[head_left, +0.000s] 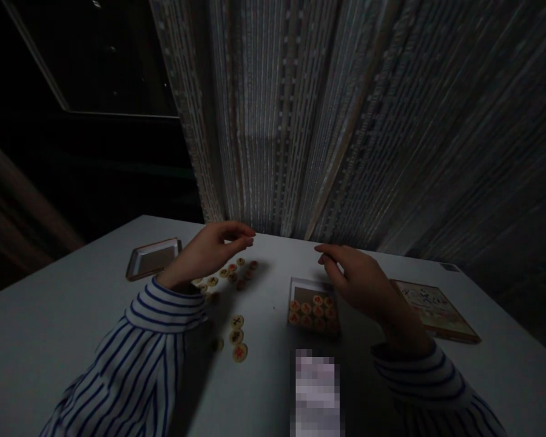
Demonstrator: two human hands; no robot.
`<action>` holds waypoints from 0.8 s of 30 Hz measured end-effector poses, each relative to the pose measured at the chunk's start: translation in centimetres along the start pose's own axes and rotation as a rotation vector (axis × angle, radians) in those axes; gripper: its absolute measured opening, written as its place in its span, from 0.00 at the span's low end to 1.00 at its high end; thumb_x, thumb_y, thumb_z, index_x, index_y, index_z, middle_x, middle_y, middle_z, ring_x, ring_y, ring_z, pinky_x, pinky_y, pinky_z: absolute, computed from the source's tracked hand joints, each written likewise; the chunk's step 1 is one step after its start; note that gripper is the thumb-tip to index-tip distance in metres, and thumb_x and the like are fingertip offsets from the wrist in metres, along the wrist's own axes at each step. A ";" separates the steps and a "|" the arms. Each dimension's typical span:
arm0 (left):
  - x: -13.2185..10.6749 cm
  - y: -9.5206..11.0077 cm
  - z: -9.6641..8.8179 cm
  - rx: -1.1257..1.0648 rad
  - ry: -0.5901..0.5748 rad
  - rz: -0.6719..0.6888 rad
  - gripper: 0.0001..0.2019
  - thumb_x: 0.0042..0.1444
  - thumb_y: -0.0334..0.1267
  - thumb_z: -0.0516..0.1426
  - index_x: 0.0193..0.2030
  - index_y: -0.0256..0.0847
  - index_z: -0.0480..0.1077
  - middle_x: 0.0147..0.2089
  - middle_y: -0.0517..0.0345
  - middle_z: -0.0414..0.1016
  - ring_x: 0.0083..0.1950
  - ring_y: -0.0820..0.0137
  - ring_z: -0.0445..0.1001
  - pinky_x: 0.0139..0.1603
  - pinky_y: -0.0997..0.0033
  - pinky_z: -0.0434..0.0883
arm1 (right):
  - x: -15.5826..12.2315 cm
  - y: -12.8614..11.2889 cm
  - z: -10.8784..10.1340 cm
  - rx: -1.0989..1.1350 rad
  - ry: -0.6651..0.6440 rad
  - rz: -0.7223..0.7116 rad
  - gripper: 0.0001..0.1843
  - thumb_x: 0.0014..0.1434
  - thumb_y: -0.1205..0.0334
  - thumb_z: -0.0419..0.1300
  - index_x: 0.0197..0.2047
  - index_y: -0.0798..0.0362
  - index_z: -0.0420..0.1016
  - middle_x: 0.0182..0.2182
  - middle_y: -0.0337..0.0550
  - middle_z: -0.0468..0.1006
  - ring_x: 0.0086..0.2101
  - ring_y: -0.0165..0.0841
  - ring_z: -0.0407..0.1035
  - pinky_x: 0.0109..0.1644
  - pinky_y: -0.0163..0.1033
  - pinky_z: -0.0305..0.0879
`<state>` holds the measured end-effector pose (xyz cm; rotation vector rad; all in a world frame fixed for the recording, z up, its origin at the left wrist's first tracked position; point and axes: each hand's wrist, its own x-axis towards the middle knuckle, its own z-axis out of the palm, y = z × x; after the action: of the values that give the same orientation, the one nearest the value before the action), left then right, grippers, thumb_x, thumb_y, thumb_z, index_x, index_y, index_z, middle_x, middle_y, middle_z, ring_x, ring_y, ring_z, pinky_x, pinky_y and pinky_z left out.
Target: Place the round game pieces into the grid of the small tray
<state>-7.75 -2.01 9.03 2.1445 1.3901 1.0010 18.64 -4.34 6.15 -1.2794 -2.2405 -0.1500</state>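
My left hand hovers above a scatter of round wooden game discs on the white table. Its fingers are curled into a pinch; what they hold, if anything, is too dark to make out. My right hand is raised over the far edge of a small open box filled with rows of red-marked discs. Its fingers are curled together at the tips, and I cannot see anything in them. A few more discs lie nearer to me. Both arms wear blue-and-white striped sleeves.
A shallow box lid rests at the back left of the table. A printed flat board or box lies at the right. A blurred rectangular object sits at the near edge. A dark curtain hangs behind the table.
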 end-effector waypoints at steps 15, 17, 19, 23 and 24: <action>0.3 -4.9 -1.1 0.165 -0.047 -0.032 0.14 0.53 0.46 0.52 0.36 0.39 0.72 0.35 0.55 0.77 0.37 0.68 0.74 0.39 0.71 0.69 | 2.9 -2.5 1.2 0.027 -0.043 0.031 0.15 0.58 0.61 0.49 0.44 0.53 0.74 0.38 0.44 0.79 0.37 0.35 0.72 0.43 0.39 0.66; 0.5 -5.7 -0.6 0.319 -0.036 -0.099 0.15 0.53 0.46 0.52 0.39 0.40 0.72 0.37 0.53 0.77 0.39 0.65 0.74 0.39 0.69 0.68 | 3.6 -3.2 1.5 0.012 -0.062 0.020 0.16 0.58 0.61 0.49 0.44 0.53 0.74 0.39 0.44 0.79 0.38 0.35 0.72 0.43 0.39 0.65; 0.6 -6.6 0.2 0.500 -0.046 -0.157 0.16 0.52 0.46 0.52 0.43 0.40 0.71 0.42 0.49 0.76 0.44 0.60 0.73 0.43 0.65 0.67 | 4.1 -3.7 1.8 -0.005 -0.080 0.003 0.16 0.58 0.62 0.49 0.45 0.53 0.74 0.40 0.44 0.79 0.39 0.36 0.72 0.43 0.39 0.65; 0.6 -8.2 1.7 0.665 -0.123 -0.202 0.21 0.52 0.47 0.52 0.48 0.37 0.69 0.46 0.43 0.75 0.50 0.53 0.70 0.47 0.57 0.64 | 4.3 -3.9 2.3 -0.032 -0.111 -0.035 0.16 0.57 0.63 0.49 0.45 0.54 0.74 0.40 0.45 0.79 0.40 0.37 0.71 0.44 0.41 0.64; 0.6 -8.5 2.0 0.677 -0.133 -0.213 0.21 0.52 0.47 0.51 0.48 0.37 0.69 0.46 0.43 0.75 0.50 0.52 0.70 0.47 0.56 0.63 | 4.2 -3.7 2.3 -0.038 -0.112 -0.039 0.16 0.57 0.63 0.49 0.45 0.54 0.74 0.40 0.45 0.79 0.40 0.37 0.71 0.44 0.41 0.64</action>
<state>-11.36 2.30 2.32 2.3665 2.0419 0.3126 12.96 -2.32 6.99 -1.2936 -2.3694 -0.1389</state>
